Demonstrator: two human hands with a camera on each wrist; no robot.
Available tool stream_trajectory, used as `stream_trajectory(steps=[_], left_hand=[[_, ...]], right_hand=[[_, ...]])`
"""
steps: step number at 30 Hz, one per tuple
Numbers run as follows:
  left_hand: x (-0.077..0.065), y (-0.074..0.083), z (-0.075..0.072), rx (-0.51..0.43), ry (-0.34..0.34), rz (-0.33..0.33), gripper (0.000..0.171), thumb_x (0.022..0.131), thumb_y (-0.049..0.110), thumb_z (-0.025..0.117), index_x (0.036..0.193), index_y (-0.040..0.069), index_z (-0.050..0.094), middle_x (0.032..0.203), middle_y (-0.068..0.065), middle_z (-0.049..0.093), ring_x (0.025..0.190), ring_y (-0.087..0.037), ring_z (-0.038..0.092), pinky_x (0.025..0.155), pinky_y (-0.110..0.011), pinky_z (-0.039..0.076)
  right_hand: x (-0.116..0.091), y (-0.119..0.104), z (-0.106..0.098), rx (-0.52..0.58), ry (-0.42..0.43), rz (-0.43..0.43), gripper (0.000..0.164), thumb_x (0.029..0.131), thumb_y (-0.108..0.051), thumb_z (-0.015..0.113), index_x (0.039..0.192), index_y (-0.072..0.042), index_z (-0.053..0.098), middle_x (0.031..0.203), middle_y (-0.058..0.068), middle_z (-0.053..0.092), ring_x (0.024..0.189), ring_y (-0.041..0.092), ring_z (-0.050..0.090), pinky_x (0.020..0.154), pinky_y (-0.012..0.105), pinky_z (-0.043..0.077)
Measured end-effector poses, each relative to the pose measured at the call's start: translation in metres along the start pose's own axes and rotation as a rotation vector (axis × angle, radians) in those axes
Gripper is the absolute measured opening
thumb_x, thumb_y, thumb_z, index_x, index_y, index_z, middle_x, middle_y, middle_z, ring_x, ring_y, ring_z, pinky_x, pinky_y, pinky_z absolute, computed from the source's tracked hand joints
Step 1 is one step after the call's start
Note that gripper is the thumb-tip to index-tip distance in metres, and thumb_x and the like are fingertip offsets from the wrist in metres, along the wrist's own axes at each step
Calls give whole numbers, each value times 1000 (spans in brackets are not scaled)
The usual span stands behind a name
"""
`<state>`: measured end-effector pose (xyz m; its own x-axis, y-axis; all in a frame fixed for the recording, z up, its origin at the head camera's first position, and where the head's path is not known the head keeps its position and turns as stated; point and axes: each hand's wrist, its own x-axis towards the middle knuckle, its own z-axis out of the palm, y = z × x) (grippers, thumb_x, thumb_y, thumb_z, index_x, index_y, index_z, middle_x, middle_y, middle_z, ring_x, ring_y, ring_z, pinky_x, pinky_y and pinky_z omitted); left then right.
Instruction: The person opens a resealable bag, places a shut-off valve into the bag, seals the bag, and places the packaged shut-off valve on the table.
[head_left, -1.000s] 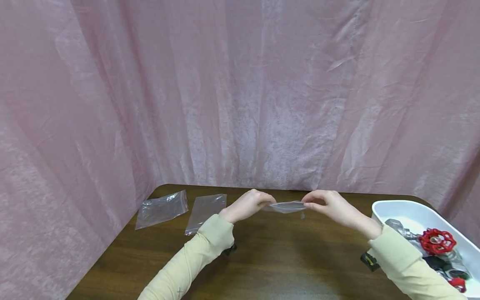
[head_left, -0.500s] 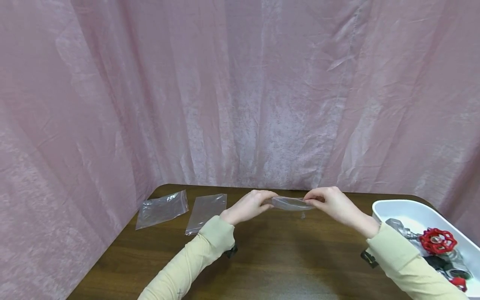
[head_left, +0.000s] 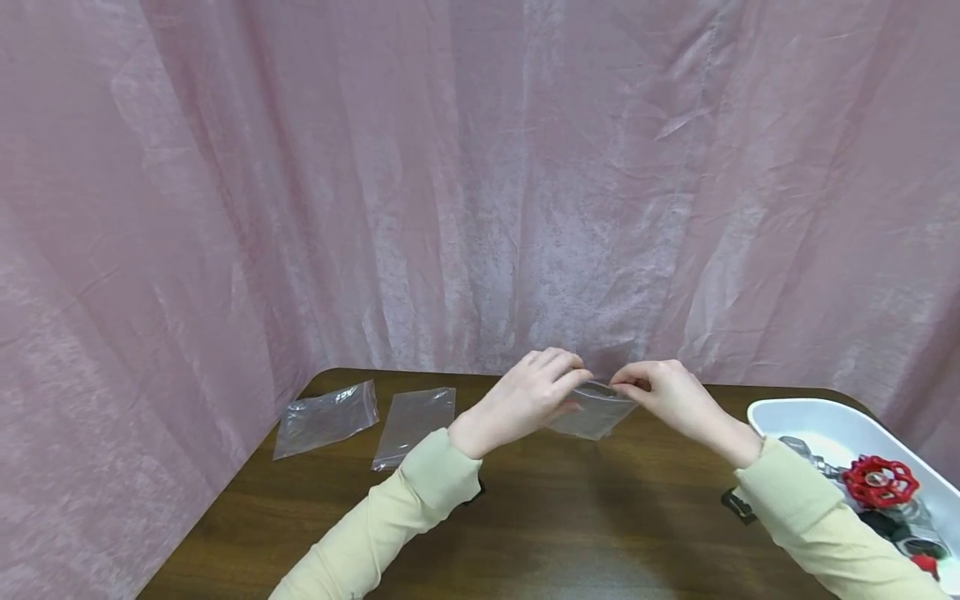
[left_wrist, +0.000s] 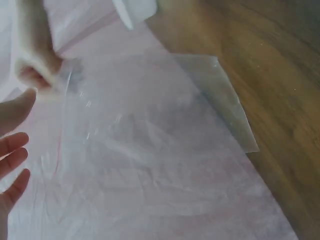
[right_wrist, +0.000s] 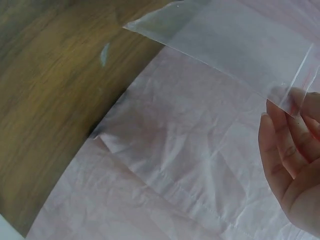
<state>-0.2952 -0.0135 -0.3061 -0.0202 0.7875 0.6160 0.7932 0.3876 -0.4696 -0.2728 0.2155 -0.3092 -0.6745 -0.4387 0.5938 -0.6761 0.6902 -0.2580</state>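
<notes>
Left hand (head_left: pixel 522 397) has moved up, fingers spread loosely.
Right hand (head_left: pixel 670 400) pinches one corner of the clear, smooth, rectangular plastic zip bag (head_left: pixel 591 417).

A bag (head_left: pixel 594 417) sits between left grip (head_left: pixel 522 400) and right grip (head_left: pixel 672 402); left of both, two more bags (head_left: pixel 327 419) on the worktop (head_left: pixel 562 525); right, a tub (head_left: pixel 793 410) (valve (head_left: pixel 880 481) inside); behind, a curtain (head_left: pixel 480 192).

A pink curtain (head_left: pixel 487 183) hangs behind the brown table (head_left: pixel 562 525); at right, a white tub (head_left: pixel 787 417) holds a red handwheel (head_left: pixel 880 481).
</notes>
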Motion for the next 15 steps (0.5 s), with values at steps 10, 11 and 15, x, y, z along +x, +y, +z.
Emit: stream_trajectory(steps=[10, 11, 15], left_hand=[[-3, 6, 11, 97, -70, 57, 8, 82, 18, 61, 75, 16, 59, 75, 5, 49, 71, -12, 45, 63, -23, 32], [-3, 6, 12, 96, -72, 55, 8, 82, 18, 62, 75, 16, 59, 75, 5, 49, 72, -12, 46, 63, -23, 32], [-1, 3, 12, 87, -62, 51, 8, 82, 18, 62, 75, 15, 60, 74, 6, 49, 71, -11, 46, 64, -23, 33]], right_hand=[[2, -5, 2, 40, -38, 30, 9, 77, -3, 71, 81, -10, 68, 72, -10, 61, 63, 6, 53, 55, 26, 43], [2, -5, 2, 42, -42, 31, 9, 77, -3, 71, 81, -10, 68, 72, -10, 61, 63, 5, 53, 55, 26, 43], [4, -5, 2, 43, -59, 28, 9, 78, -5, 71, 82, -13, 68, 73, -12, 60, 63, 4, 53, 56, 26, 43]])
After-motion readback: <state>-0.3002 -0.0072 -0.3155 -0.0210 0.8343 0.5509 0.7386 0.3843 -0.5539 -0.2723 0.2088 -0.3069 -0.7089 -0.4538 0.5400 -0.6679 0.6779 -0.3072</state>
